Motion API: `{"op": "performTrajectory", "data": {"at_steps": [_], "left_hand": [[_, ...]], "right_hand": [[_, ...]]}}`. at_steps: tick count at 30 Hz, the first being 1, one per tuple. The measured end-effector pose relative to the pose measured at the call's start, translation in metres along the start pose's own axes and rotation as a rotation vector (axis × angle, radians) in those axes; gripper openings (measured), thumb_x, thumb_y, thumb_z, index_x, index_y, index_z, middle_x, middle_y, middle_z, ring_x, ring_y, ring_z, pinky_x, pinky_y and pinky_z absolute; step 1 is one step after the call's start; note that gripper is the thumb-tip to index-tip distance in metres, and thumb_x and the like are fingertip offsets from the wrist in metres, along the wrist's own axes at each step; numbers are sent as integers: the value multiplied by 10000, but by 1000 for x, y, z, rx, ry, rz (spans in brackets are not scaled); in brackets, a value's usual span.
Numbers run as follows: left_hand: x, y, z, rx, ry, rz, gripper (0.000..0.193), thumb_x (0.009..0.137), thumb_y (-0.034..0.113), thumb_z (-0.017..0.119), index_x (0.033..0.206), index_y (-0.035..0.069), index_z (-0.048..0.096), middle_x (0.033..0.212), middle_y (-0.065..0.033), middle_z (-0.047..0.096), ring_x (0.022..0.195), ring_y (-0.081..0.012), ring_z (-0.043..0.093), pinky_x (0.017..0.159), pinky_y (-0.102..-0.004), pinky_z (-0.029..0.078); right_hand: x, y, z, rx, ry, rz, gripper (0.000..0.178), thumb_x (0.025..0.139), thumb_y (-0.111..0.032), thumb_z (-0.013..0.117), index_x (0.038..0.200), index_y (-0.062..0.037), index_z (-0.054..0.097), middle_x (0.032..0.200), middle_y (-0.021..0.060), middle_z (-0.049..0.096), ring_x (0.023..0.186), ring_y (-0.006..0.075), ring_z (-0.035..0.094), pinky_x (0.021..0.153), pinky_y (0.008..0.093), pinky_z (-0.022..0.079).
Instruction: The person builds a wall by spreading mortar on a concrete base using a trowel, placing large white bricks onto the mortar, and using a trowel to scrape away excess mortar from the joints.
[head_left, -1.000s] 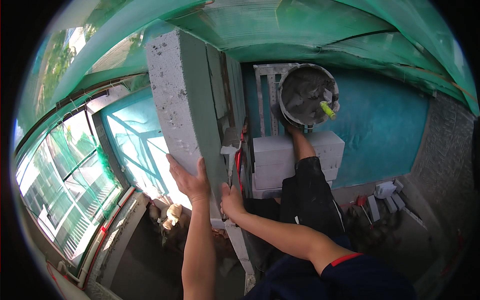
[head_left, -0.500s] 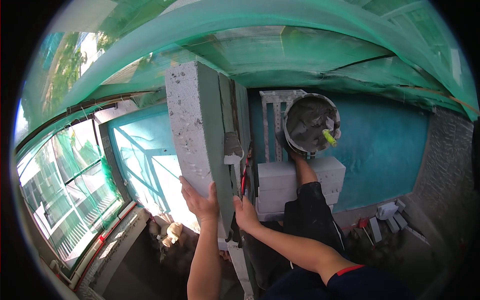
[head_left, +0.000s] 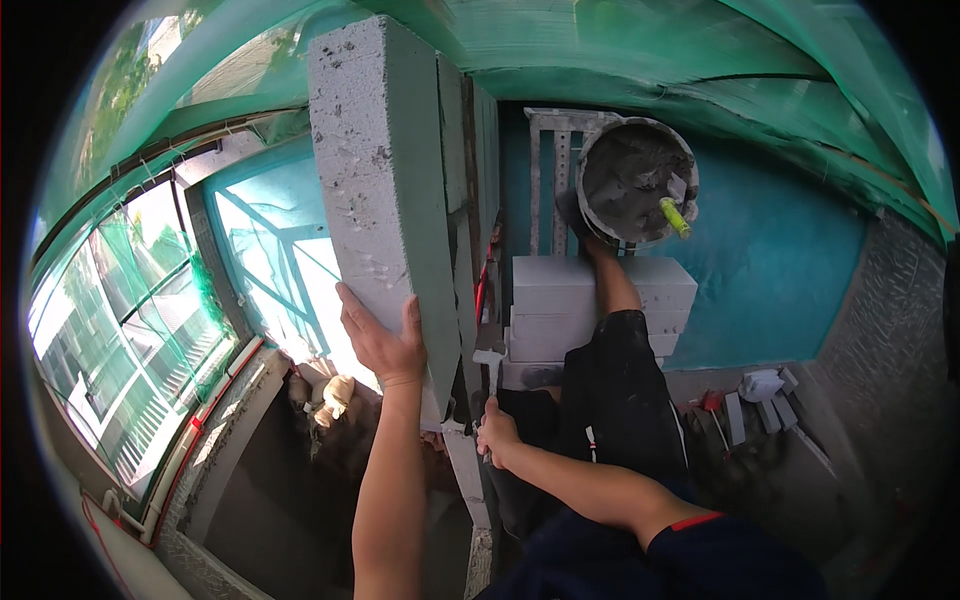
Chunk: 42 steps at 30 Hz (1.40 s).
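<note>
Tall grey aerated-concrete block (head_left: 375, 190): rough, pitted, matt, crumbly at edges. Bare left hand (head_left: 380, 340) pressed on its coarse face. Stacked white blocks (head_left: 595, 300): smoother, chalky matt. Round grey bucket (head_left: 632, 182): held wet, lumpy mortar, dull sheen; tool handle in it yellow-green, glossy plastic. Green mesh netting (head_left: 640, 50): woven, translucent. Grey floor plate (head_left: 890, 350): studded, looked like metal.

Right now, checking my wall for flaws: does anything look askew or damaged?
The grey block under the left hand has a pitted, chipped face. Offcuts lie scattered on the floor right of the stacked white blocks.
</note>
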<state>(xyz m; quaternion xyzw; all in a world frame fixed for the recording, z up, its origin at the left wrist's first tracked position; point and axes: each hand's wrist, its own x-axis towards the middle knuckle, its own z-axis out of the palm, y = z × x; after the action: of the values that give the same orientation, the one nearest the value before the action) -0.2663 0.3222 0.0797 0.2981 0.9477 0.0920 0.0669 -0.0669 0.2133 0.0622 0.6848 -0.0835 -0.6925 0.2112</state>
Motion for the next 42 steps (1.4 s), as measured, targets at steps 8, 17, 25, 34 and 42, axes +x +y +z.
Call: {"op": "performTrajectory", "data": {"at_steps": [8,17,25,34,42], "left_hand": [[1,-1,0,30,2,7,954,811,492,672,1481,-17,221,1287,-274,459,1126,-440,502,943,-451,437],[2,2,-1,2,-8,-8,954,813,496,670,1479,-17,220,1295,-280,449,1126,-452,498,944,-457,435],[-1,-2,1,27,-17,-31,966,811,562,626,1495,21,211,1305,-271,447,1126,-451,504,930,-466,441],[3,0,-1,-54,1,-29,747,943,475,436,1485,3,234,1346,-286,436,1171,-467,466,979,-480,389],[6,4,2,-59,35,13,643,949,317,435,1451,-51,272,1290,-317,460,1115,-482,484,962,-473,398]], "right_hand": [[5,-15,16,-80,-55,-287,584,964,-585,396,702,-66,452,508,33,408,353,176,377,347,345,321],[7,-108,39,2,-238,-475,482,989,-508,395,736,-100,432,537,-1,382,371,141,348,339,308,289],[-9,-109,41,61,-247,-412,448,996,-481,398,749,-110,434,556,-21,388,400,129,377,345,292,296],[2,-100,49,-16,-131,-489,529,1006,-489,383,736,-50,499,589,11,459,517,144,457,512,315,382],[24,-97,58,-66,-46,-691,469,988,-523,409,736,-128,424,528,-30,358,367,113,340,331,287,279]]}}
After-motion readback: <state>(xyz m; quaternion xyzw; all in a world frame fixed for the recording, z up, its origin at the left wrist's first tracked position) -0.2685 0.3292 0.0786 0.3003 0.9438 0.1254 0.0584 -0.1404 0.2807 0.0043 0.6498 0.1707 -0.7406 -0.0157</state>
